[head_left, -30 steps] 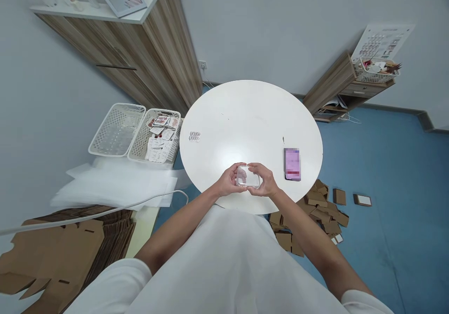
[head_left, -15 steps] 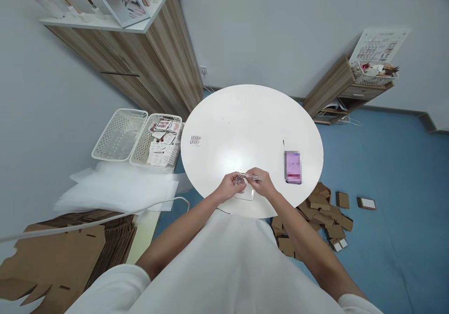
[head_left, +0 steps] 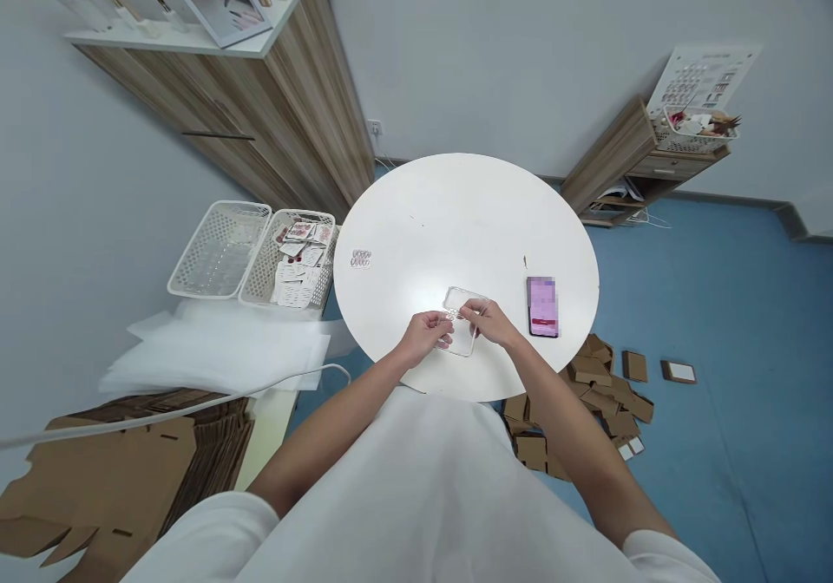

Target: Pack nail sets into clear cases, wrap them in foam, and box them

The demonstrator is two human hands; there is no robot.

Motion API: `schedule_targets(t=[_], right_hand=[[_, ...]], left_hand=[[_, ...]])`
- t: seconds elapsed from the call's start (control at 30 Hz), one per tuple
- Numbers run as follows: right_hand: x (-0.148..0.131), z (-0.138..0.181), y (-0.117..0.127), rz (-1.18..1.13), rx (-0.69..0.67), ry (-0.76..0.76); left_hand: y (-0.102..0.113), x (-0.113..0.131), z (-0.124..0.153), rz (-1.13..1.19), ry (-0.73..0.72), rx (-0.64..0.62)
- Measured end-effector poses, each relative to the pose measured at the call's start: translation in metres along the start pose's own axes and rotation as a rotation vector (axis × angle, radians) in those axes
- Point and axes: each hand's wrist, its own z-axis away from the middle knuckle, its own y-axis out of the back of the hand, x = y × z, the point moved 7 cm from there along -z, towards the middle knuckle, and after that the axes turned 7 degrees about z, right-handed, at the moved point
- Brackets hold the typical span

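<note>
Covering the body just short of the grip, a smooth white garment (head_left: 442, 496) fell in soft folds. Past it, the left hand (head_left: 426, 336) and right hand (head_left: 489, 321) had their fingers drawn in close on a clear case (head_left: 463, 343) — thin, glossy, round-cornered, its two panels spread apart. The left fingertips pinched near its middle, where the detail was too small to read; the right thumb and fingers nipped its right side. Whether the lower panel touched the table beneath could not be told.

Around the grip spread a round white tabletop (head_left: 455, 219), sleek enough to throw back a pale glare. Near the grip on the right lay a phone (head_left: 542, 307) with a pinkish-purple screen; well to the left sat a small sheet of oval shapes (head_left: 361, 258).

Lower right of the grip, small brown cardboard boxes (head_left: 599, 376) littered a blue floor (head_left: 722, 323). Far left were filmy white sheets (head_left: 221, 344), flattened corrugated card (head_left: 130, 470) and two perforated plastic baskets (head_left: 257, 281) — one holding printed cards (head_left: 296, 284). Farthest off stood a wood-grain cabinet (head_left: 318, 88) against a plain grey wall (head_left: 495, 45).
</note>
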Motion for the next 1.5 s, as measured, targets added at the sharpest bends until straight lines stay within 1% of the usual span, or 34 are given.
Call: schedule_targets(t=[0.1, 0.17, 0.27, 0.33, 0.43, 0.5, 0.57, 0.7, 0.93, 1.07, 1.33, 1.5], right_hand=[[-0.014, 0.006, 0.010, 0.153, 0.122, 0.177], [-0.023, 0.012, 0.015, 0.223, 0.185, 0.260], [-0.029, 0.016, 0.013, 0.278, 0.166, 0.299], [-0.027, 0.015, 0.013, 0.231, 0.154, 0.244], [-0.013, 0.011, 0.013, -0.003, 0.153, 0.058], [-0.006, 0.010, 0.012, -0.151, 0.149, -0.039], [-0.001, 0.010, 0.012, -0.228, 0.150, -0.093], [0.005, 0.012, 0.010, -0.306, 0.116, -0.160], [0.004, 0.012, 0.009, -0.312, 0.028, -0.161], [0.000, 0.011, 0.013, -0.279, 0.025, -0.115], [-0.007, 0.011, 0.013, -0.272, -0.040, -0.093], [0.001, 0.010, 0.009, -0.285, -0.048, -0.130]], left_hand=[[0.002, -0.002, -0.001, -0.005, 0.031, 0.005], [0.004, -0.005, -0.001, -0.007, 0.046, 0.005], [0.006, -0.008, -0.001, -0.013, 0.054, 0.006], [0.006, -0.008, -0.001, -0.016, 0.033, 0.003], [0.004, -0.004, 0.001, -0.017, -0.010, -0.024], [0.003, -0.003, 0.002, -0.022, -0.022, -0.039], [0.002, -0.003, 0.003, -0.026, -0.015, -0.050], [0.002, -0.006, 0.004, -0.023, 0.001, -0.058], [0.003, -0.010, 0.002, -0.049, 0.012, -0.058], [0.003, -0.011, -0.001, -0.057, 0.017, -0.039], [0.000, -0.006, -0.001, -0.068, 0.011, -0.086], [0.004, -0.010, -0.005, -0.071, 0.012, -0.066]])
